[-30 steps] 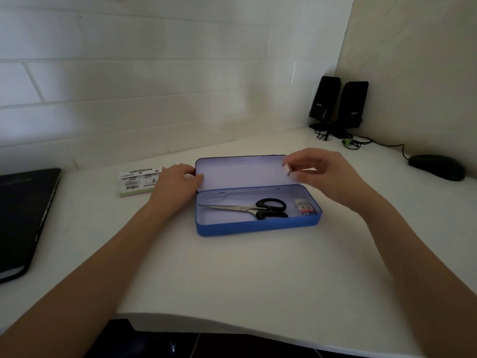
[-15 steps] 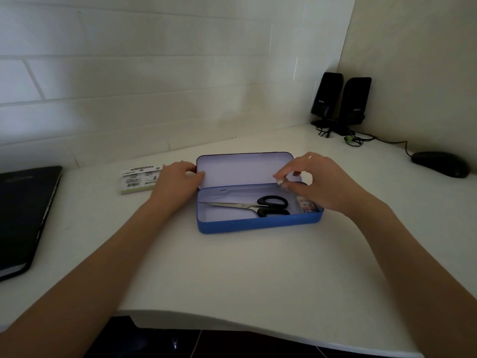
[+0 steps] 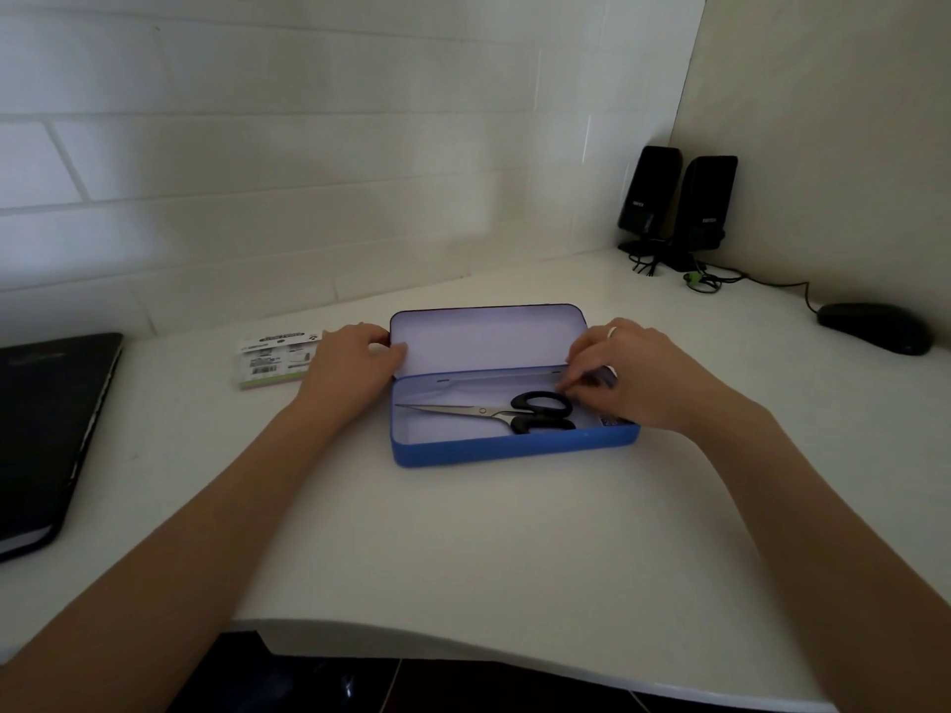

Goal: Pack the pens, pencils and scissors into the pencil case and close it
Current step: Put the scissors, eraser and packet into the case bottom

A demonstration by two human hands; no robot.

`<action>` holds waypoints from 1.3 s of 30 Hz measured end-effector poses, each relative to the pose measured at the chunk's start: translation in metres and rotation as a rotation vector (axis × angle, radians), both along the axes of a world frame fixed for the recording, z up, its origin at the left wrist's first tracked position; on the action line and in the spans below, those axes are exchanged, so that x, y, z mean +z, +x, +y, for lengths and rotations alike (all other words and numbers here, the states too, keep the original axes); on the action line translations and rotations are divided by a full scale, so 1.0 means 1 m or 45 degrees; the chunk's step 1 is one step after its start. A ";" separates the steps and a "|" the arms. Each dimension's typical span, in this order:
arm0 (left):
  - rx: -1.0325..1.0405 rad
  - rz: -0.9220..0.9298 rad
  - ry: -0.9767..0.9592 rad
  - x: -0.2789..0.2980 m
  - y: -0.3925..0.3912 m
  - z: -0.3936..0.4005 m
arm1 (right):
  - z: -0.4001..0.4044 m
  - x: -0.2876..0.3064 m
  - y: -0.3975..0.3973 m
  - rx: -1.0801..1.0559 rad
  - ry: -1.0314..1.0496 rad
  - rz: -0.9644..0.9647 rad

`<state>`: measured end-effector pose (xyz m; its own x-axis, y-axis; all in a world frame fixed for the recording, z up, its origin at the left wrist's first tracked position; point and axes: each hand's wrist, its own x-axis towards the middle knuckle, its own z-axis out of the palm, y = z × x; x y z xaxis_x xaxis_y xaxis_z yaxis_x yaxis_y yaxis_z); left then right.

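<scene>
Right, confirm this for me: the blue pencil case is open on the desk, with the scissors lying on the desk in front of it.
Not quite. The pencil case is open on the desk, but the head view shows the scissors lying inside its tray, not on the desk in front of it.

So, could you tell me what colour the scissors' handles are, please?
Black, seen in the head view: the scissors lie inside the blue pencil case.
</scene>
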<state>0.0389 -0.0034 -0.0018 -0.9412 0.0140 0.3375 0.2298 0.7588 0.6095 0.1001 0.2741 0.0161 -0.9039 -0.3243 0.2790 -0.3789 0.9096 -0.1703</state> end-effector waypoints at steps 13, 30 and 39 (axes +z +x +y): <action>-0.018 0.020 -0.013 -0.002 -0.003 -0.002 | 0.010 0.000 -0.003 -0.035 -0.208 -0.134; -0.023 0.035 -0.061 -0.004 -0.008 -0.004 | 0.005 0.013 0.009 -0.126 -0.020 -0.399; -0.043 0.018 -0.027 -0.003 -0.004 -0.004 | 0.000 0.015 0.013 -0.010 -0.132 -0.488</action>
<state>0.0346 -0.0071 -0.0045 -0.9351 0.0529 0.3504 0.2643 0.7629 0.5900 0.1126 0.2745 0.0306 -0.9512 -0.3048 -0.0484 -0.2631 0.8829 -0.3890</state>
